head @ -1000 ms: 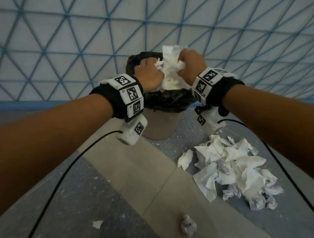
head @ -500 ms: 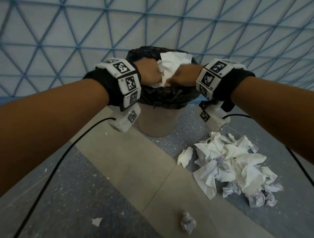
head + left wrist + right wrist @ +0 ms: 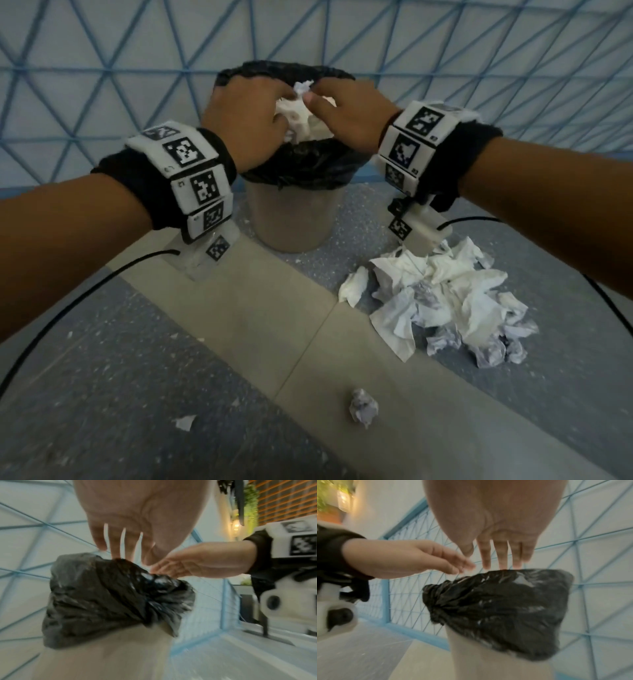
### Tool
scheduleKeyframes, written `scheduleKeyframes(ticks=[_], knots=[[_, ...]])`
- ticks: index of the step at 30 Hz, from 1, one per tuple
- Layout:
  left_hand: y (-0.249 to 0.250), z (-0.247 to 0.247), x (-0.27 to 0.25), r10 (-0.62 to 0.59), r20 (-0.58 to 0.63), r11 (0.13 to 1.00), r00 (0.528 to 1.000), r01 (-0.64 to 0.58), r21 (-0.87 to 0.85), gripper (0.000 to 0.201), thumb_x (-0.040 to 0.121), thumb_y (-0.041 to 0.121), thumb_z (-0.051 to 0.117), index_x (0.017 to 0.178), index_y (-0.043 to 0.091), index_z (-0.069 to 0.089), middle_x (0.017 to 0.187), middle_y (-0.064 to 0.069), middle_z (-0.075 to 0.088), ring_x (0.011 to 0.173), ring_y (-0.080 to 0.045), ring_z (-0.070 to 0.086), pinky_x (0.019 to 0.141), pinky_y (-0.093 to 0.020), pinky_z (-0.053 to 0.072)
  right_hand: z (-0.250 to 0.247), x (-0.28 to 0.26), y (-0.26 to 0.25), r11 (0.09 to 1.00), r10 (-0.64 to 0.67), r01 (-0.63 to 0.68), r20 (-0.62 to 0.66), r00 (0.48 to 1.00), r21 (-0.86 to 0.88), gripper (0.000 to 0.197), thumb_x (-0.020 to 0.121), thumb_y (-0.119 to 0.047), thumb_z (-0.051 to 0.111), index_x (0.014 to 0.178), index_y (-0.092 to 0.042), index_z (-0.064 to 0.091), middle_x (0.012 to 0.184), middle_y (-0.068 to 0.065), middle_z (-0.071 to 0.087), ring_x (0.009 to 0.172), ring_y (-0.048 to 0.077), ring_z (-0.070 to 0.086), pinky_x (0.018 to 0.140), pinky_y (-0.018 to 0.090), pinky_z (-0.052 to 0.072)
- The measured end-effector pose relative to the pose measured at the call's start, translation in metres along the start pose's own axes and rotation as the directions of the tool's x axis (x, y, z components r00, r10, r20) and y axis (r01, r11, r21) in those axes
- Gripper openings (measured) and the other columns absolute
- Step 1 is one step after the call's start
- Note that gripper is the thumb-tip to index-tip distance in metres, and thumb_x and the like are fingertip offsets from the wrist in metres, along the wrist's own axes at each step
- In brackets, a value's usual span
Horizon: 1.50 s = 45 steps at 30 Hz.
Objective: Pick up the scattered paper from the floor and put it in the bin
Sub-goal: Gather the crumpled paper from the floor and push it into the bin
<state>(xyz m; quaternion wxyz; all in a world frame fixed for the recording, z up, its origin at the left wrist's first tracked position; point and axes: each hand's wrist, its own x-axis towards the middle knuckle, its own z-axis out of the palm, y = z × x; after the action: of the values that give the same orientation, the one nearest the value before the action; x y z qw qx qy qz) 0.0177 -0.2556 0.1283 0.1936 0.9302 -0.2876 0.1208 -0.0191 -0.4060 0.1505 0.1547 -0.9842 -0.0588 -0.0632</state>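
Note:
A beige bin (image 3: 291, 219) with a black liner (image 3: 298, 168) stands against the blue-lined wall. White crumpled paper (image 3: 305, 128) sits in its mouth. My left hand (image 3: 250, 116) and right hand (image 3: 349, 113) hover side by side over the rim, fingers stretched down onto the paper. In the left wrist view my left fingers (image 3: 116, 543) point straight down at the liner (image 3: 111, 595). The right wrist view shows my right fingers (image 3: 501, 555) straight above the liner (image 3: 501, 601), with the left hand (image 3: 412, 559) beside them. The paper is hidden in both wrist views.
A heap of crumpled white paper (image 3: 442, 301) lies on the floor right of the bin. One crumpled ball (image 3: 363, 407) sits nearer me on the beige strip, and a small scrap (image 3: 186, 422) lies to the left. Black cables trail from both wrists.
Both hands held a paper wad above the bin, then lowered it into the bin's mouth. Their fingers have uncurled and now lie stretched on the paper.

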Motion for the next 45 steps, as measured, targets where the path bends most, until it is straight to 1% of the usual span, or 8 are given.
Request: scheduleKeyframes(ticks=[3, 14, 18, 24, 28, 32, 40, 45], knots=[[0.03, 0.017, -0.046, 0.237, -0.23, 0.95, 0.944, -0.275, -0.149, 0.034, 0.076, 0.012, 0.046, 0.106, 0.01, 0.061, 0.117, -0.015, 0.058, 0.108, -0.033, 0.051, 0.094, -0.04, 0.038, 0.012, -0.031, 0.027, 0.996, -0.041, 0.055, -0.204, 0.978, 0.064, 0.04, 0.089, -0.03, 0.037, 0.111, -0.005, 0.059, 0.115, 0.018, 0.063, 0.11, 0.031, 0.054, 0.091, 0.031, 0.032], [0.096, 0.186, -0.262, 0.536, 0.748, 0.83, 0.392, -0.407, -0.381, 0.06, 0.067, 0.021, 0.062, 0.123, 0.026, 0.04, 0.139, -0.017, 0.044, 0.124, -0.035, 0.045, 0.097, -0.042, 0.048, 0.056, -0.094, 0.076, 0.988, -0.132, 0.145, -0.212, 0.968, 0.049, 0.064, 0.072, 0.009, 0.046, 0.135, -0.001, 0.039, 0.145, 0.022, 0.034, 0.132, 0.039, 0.033, 0.113, 0.03, 0.017], [0.113, 0.187, -0.249, 0.512, 0.703, 0.856, 0.493, -0.356, -0.374, 0.042, 0.086, 0.028, 0.034, 0.113, 0.008, 0.058, 0.125, -0.018, 0.051, 0.117, -0.032, 0.049, 0.092, -0.04, 0.048, 0.054, -0.091, 0.073, 0.974, -0.14, 0.185, -0.297, 0.945, 0.13, 0.052, 0.071, 0.007, 0.047, 0.123, 0.0, 0.05, 0.133, 0.023, 0.045, 0.124, 0.035, 0.04, 0.104, 0.004, 0.012], [0.091, 0.193, -0.166, 0.265, 0.45, 0.952, 0.853, -0.158, -0.261, 0.032, 0.081, 0.024, 0.045, 0.088, 0.009, 0.073, 0.122, -0.02, 0.059, 0.115, -0.035, 0.051, 0.089, -0.038, 0.055, 0.106, -0.147, 0.108, 0.993, 0.112, -0.116, 0.156, 0.981, 0.018, 0.023, 0.082, -0.006, 0.053, 0.105, -0.002, 0.054, 0.112, 0.02, 0.048, 0.106, 0.033, 0.045, 0.091, 0.039, 0.041], [0.073, 0.208, -0.12, 0.099, 0.669, 0.993, 0.737, -0.027, -0.118, 0.038, 0.09, 0.027, 0.053, 0.124, 0.012, 0.059, 0.157, -0.007, 0.012, 0.144, -0.031, 0.011, 0.12, -0.035, 0.014, 0.143, -0.191, 0.121, 0.944, 0.306, -0.165, 0.574, 0.76, -0.286, 0.064, 0.077, -0.035, 0.068, 0.131, -0.021, 0.038, 0.131, 0.011, 0.035, 0.122, 0.032, 0.033, 0.1, 0.046, 0.042], [0.082, 0.226, -0.114, 0.037, 0.777, 0.993, 0.628, 0.062, -0.098, 0.038, 0.094, 0.03, 0.049, 0.115, 0.001, 0.06, 0.138, -0.017, 0.048, 0.13, -0.034, 0.043, 0.107, -0.04, 0.039, 0.155, -0.207, 0.127, 0.964, 0.264, -0.2, 0.616, 0.742, -0.173, 0.051, 0.083, -0.006, 0.057, 0.129, -0.012, 0.037, 0.134, 0.013, 0.039, 0.125, 0.03, 0.04, 0.1, 0.04, 0.041], [0.097, 0.213, -0.1, 0.039, 0.522, 0.843, 0.852, 0.252, -0.475, 0.053, 0.075, 0.017, 0.069, 0.124, 0.021, 0.049, 0.118, -0.011, 0.054, 0.11, -0.028, 0.054, 0.091, -0.036, 0.047, 0.141, -0.191, 0.149, 0.775, 0.433, -0.486, 0.221, 0.874, 0.403, 0.076, 0.074, 0.0, 0.068, 0.136, -0.013, 0.027, 0.108, 0.003, 0.039, 0.096, 0.014, 0.045, 0.089, 0.025, 0.039], [0.118, 0.222, -0.082, 0.18, 0.58, 0.966, 0.795, -0.032, -0.256, 0.072, 0.087, 0.013, 0.055, 0.143, 0.043, 0.021, 0.15, -0.006, 0.02, 0.13, -0.033, 0.034, 0.105, -0.046, 0.041, 0.155, -0.189, 0.162, 0.828, 0.52, -0.558, 0.287, 0.804, 0.062, 0.084, 0.075, -0.013, 0.071, 0.143, -0.015, 0.021, 0.136, 0.015, 0.031, 0.121, 0.031, 0.035, 0.102, 0.036, 0.034]])
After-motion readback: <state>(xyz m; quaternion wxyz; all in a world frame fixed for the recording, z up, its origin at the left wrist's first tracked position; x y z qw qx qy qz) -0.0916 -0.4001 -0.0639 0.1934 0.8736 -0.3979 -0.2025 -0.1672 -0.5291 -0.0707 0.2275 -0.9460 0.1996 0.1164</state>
